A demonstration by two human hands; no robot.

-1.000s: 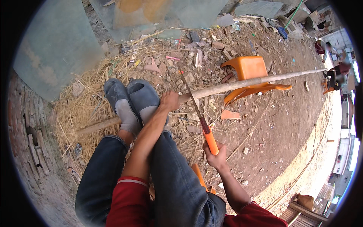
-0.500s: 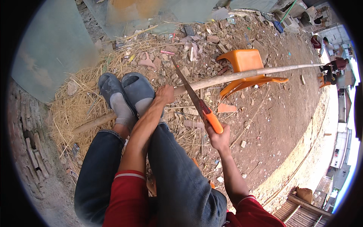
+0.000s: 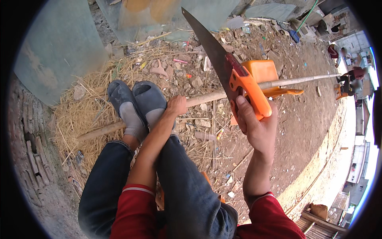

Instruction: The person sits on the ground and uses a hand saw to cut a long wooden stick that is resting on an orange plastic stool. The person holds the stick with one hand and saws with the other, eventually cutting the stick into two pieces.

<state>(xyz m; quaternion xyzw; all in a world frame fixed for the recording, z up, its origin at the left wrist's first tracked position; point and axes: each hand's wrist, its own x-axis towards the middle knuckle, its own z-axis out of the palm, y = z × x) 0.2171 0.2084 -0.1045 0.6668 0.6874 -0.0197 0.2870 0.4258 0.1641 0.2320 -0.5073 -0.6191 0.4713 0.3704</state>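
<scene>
My left hand (image 3: 177, 105) is wrapped round a long wooden pole (image 3: 207, 98), close by my grey slippers (image 3: 149, 95). The pole runs from the straw on the left, past my feet, to the far right. In my right hand (image 3: 260, 127) is a hand saw (image 3: 213, 51), gripped by its orange handle. Its blade is raised and tilted, the tip toward the upper left, apart from the pole as far as I can see. The saw handle and blade hide part of the pole and of an orange plastic chair (image 3: 260, 71) lying behind it.
Straw (image 3: 79, 119) and broken rubble (image 3: 195, 81) cover the ground round my feet. Grey panels (image 3: 59, 51) lean at the upper left, beside a rough wall (image 3: 34, 159). A blue dustpan (image 3: 294, 36) lies farther off. People (image 3: 354, 75) sit at the far right.
My right hand has lifted the saw up and to the right, away from the pole and nearer to me. The left hand keeps its grip on the pole, almost unmoved.
</scene>
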